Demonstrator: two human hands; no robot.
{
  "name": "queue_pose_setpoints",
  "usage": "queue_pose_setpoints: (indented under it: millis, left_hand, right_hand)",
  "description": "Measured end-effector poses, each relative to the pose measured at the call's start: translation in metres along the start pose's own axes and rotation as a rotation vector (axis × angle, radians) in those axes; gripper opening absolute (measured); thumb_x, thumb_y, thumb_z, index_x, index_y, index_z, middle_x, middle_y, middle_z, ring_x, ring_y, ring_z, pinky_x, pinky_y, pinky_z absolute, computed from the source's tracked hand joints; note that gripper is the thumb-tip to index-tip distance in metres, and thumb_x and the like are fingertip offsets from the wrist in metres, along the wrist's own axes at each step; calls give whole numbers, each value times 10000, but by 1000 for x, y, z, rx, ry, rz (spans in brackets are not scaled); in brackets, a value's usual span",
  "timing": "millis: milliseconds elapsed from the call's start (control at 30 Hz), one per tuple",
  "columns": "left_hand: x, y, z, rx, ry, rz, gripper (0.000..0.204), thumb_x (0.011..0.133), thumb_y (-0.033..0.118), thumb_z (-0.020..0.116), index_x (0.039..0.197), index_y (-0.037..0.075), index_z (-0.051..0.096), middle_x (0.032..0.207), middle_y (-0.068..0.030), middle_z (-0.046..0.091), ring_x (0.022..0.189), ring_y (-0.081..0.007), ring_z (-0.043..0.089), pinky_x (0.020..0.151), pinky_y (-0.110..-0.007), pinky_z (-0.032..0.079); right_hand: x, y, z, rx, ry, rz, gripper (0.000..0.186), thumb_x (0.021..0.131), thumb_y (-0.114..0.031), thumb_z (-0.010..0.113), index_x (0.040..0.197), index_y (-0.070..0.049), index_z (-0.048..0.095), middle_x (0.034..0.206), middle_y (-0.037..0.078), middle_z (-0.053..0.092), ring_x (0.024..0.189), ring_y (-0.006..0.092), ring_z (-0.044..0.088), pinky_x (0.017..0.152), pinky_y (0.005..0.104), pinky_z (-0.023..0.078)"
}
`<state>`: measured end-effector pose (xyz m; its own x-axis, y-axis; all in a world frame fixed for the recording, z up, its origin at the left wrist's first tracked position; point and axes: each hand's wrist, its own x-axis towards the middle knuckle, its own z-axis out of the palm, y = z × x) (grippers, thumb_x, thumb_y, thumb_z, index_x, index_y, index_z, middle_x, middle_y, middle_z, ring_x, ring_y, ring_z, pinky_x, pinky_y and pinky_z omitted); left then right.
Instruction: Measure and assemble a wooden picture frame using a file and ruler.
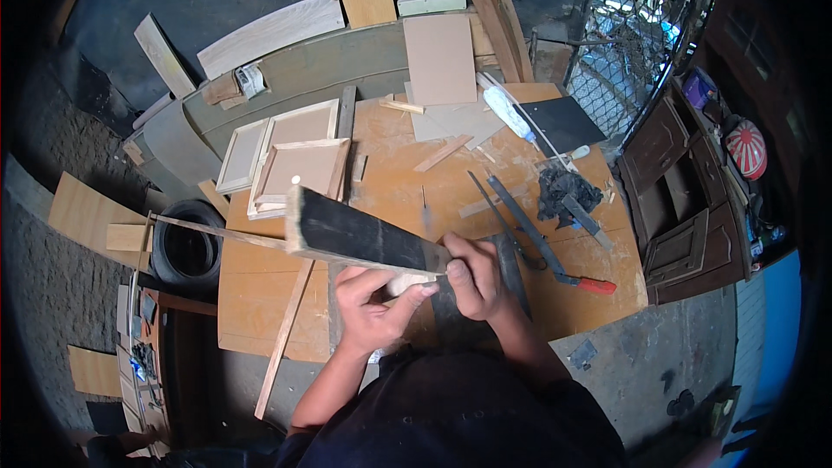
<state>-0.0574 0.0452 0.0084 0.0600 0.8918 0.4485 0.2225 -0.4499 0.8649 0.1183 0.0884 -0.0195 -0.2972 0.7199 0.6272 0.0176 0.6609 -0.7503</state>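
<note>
A long wooden board with a black face (360, 230) is raised above the workbench, its pale end tilted up toward the left. My right hand (475, 282) is closed round its near right end, the thumb pressed on the edge. Below the board's lower edge, my left hand (374, 302) has its fingers curled in and its thumb pointing right. A small whitish piece (407, 282) shows between the left fingers and the board; its kind is unclear. How far the left fingers reach behind the board is hidden.
Wooden frames (299, 169) lie left on the workbench (390, 156). At right are a red-handled tool (596, 284), a white bottle (507, 113) and a black plastic bag (563, 191). Thin strips (284, 338) overhang the left edge. A tyre (186, 247) and a dark cabinet (685, 199) flank the bench.
</note>
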Motion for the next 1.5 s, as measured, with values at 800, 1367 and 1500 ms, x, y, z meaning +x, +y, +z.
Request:
queue_pose_setpoints:
  millis: [800, 1367, 1500]
  left_hand:
    - [11, -22, -11, 245, -14, 202, 287, 698, 49, 852, 943, -46, 738, 967, -144, 694, 810, -232, 689, 699, -298, 532]
    - [12, -19, 5, 266, -28, 274, 410, 698, 42, 843, 1098, 27, 754, 865, -105, 660, 728, -219, 661, 647, -298, 526]
    - [14, -23, 4, 274, -45, 269, 427, 700, 35, 839, 1117, 32, 749, 852, -105, 656, 727, -217, 660, 648, -305, 531]
  right_hand:
    - [-58, 95, 43, 413, 103, 268, 324, 977, -304, 472, 923, -4, 584, 765, 111, 543, 722, 213, 533, 665, 340, 402]
    - [-42, 96, 21, 479, 35, 45, 517, 999, -444, 434, 1127, 18, 627, 989, 94, 621, 952, 181, 555, 838, 301, 412]
    - [-71, 107, 34, 517, 137, 419, 516, 968, -432, 463, 1091, 36, 642, 980, 120, 624, 962, 198, 567, 838, 298, 407]
